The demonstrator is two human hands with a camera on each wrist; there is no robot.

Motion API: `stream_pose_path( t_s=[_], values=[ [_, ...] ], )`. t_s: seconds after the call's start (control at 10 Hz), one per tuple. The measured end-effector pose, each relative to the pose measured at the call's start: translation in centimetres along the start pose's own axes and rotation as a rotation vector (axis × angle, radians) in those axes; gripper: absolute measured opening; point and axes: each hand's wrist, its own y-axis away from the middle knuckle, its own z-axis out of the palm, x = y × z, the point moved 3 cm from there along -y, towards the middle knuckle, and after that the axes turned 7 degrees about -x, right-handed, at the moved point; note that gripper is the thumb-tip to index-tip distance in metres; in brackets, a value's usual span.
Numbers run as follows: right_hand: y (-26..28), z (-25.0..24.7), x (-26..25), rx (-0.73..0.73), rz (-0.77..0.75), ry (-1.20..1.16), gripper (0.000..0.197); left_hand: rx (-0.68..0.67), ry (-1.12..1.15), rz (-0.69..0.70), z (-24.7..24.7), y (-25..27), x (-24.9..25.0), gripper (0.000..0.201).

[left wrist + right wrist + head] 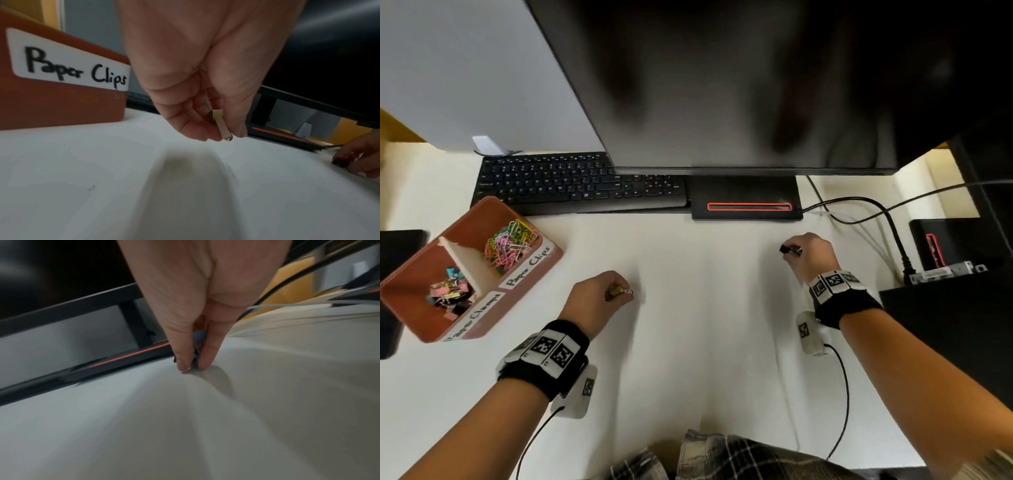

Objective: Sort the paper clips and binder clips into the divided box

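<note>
The brown divided box [536, 270] [61, 104] stands at the left of the white desk. Its far compartment, labelled "Paper Clips", holds coloured paper clips [512, 241]; its near one holds binder clips [450, 293]. My left hand [616, 291] [218, 134] is just right of the box and pinches a yellow binder clip [618, 292] [221, 123] a little above the desk. My right hand [796, 251] [192, 366] is far to the right, fingertips down at the desk, and pinches a black binder clip [790, 249] [196, 356].
A black keyboard [571, 185] and the monitor [739, 85] with its base [746, 198] stand behind the hands. Cables [866, 212] and dark devices [955, 246] lie at the right. White desk surface [705, 308] stretches between the hands.
</note>
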Motion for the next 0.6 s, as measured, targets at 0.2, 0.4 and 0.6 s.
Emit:
stream_pose_path(
  t_s=[0.2, 0.4, 0.6],
  values=[
    [4.2, 4.8, -12.5, -0.166, -0.395, -0.042, 0.016, 0.132, 0.089, 0.019, -5.8, 3.7, -2.8, 0.009],
    [8.5, 10.6, -31.0, -0.315, -0.79, -0.105, 0.019, 0.355, 0.107, -0.167, -14.4, 7.5, -10.0, 0.012],
    [11.1, 16.6, -45.6, -0.394, -0.845, -0.155, 0.027, 0.341, 0.625, -0.298, -18.6, 7.4, -15.7, 0.046]
  ],
)
